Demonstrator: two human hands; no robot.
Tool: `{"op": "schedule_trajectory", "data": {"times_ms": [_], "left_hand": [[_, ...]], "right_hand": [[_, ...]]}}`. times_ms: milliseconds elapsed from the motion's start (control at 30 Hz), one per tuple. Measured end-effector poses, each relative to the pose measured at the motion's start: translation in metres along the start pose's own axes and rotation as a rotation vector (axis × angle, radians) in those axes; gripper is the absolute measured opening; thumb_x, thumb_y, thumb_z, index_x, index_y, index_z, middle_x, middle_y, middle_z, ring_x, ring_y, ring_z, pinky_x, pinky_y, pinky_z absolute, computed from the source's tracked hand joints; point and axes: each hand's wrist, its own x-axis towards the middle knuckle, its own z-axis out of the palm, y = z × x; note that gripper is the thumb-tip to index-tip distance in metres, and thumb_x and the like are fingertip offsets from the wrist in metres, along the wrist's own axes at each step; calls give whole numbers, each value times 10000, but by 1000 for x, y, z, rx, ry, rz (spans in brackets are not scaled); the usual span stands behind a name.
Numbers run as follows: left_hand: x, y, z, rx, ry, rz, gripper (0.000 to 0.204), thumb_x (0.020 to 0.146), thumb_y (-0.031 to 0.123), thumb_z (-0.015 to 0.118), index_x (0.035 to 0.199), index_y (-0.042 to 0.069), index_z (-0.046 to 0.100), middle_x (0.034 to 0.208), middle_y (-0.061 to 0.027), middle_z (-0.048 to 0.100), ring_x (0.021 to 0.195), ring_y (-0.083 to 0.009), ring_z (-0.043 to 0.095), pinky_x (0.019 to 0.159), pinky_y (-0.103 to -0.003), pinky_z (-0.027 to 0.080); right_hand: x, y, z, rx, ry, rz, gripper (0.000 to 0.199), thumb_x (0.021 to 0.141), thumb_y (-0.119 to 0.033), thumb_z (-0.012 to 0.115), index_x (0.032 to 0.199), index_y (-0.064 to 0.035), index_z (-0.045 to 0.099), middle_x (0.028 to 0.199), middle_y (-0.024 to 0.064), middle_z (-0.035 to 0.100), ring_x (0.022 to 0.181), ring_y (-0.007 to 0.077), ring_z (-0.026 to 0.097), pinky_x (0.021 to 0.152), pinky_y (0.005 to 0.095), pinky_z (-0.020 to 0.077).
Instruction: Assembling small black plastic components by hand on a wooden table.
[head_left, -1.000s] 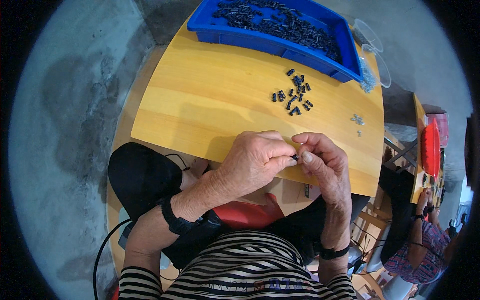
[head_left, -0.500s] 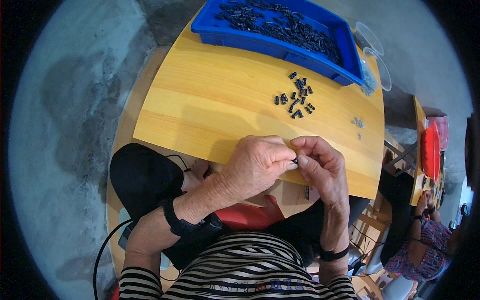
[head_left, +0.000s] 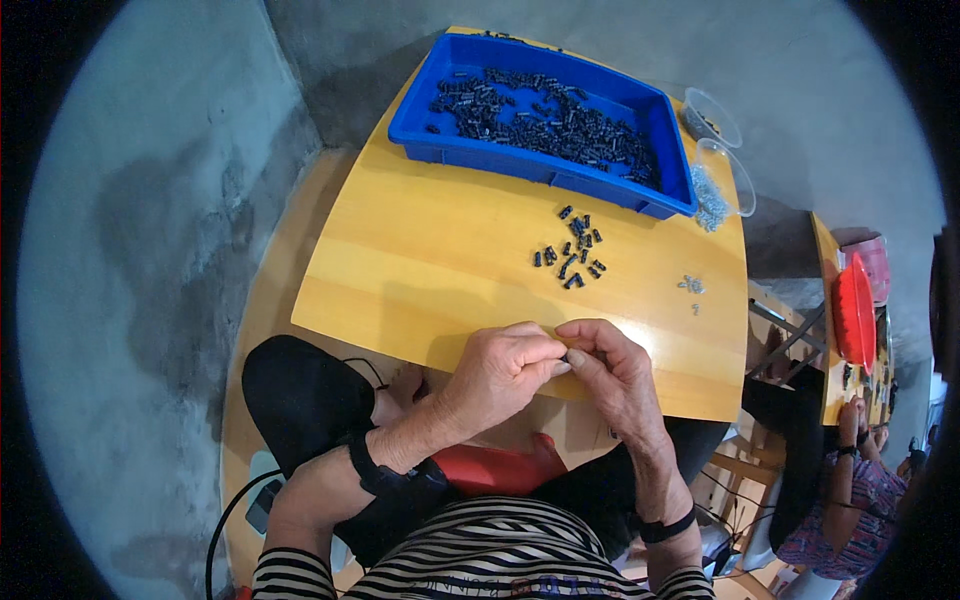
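Note:
My left hand (head_left: 505,372) and my right hand (head_left: 616,378) meet over the near edge of the yellow table (head_left: 400,270). Both are closed, thumbs and fingertips pinching one small black piece (head_left: 566,358) between them. Most of that piece is hidden by the fingers; only a dark bit shows. Beyond my hands lies a loose group of small black cylindrical parts (head_left: 567,256) on the tabletop. To the right of it is a little cluster of tiny clear or silvery pieces (head_left: 692,286).
A blue tray (head_left: 480,158) of many black parts stands at the far side. Beside its right end are a clear tub (head_left: 742,190) of small silvery pieces and another clear tub (head_left: 728,122). At right, another person's hands (head_left: 852,420) work near a red basket (head_left: 855,310).
The view has shifted, so the table and tray sit lower in the picture. My hands have drawn closer together around the black piece, with the right fingers now curled in.

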Motion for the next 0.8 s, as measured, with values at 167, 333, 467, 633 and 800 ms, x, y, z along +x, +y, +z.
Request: {"op": "schedule_trajectory", "data": {"times_ms": [167,333,467,633,800], "left_hand": [[-2,6,-12,-42,84,7,99,770,45,724,851,12,677,736,-109,622,655,-249,628,581,-329,493],[-5,4,-25,-57,126,-24,92,798,33,722,872,-6,683,756,-92,652,666,-169,627,587,-278,489],[-9,3,-34,-62,162,-16,88,795,25,722,870,-5,686,750,-94,649,665,-163,626,585,-274,486],[-9,1,-42,-63,171,-50,87,793,19,720,869,-8,688,751,-94,652,668,-157,627,588,-272,486],[-9,-5,-42,-120,205,-17,95,811,40,708,882,-16,679,747,-87,642,654,-168,629,572,-275,490]], "right_hand": [[6,-13,-8,173,137,56,182,895,-13,611,1076,-15,633,855,-8,617,751,49,512,674,203,436],[30,-19,-12,-28,272,-77,124,857,-1,647,980,-13,656,838,17,645,705,83,558,640,238,456],[52,-29,-2,-486,278,-319,154,797,13,662,946,-26,662,799,118,621,695,211,623,618,307,485],[71,-25,-6,-639,320,-461,144,792,19,652,928,-24,667,813,126,629,697,237,637,623,328,493],[64,-22,-31,-648,414,-355,138,780,16,653,912,-19,675,794,129,633,696,236,637,630,319,496]]}}
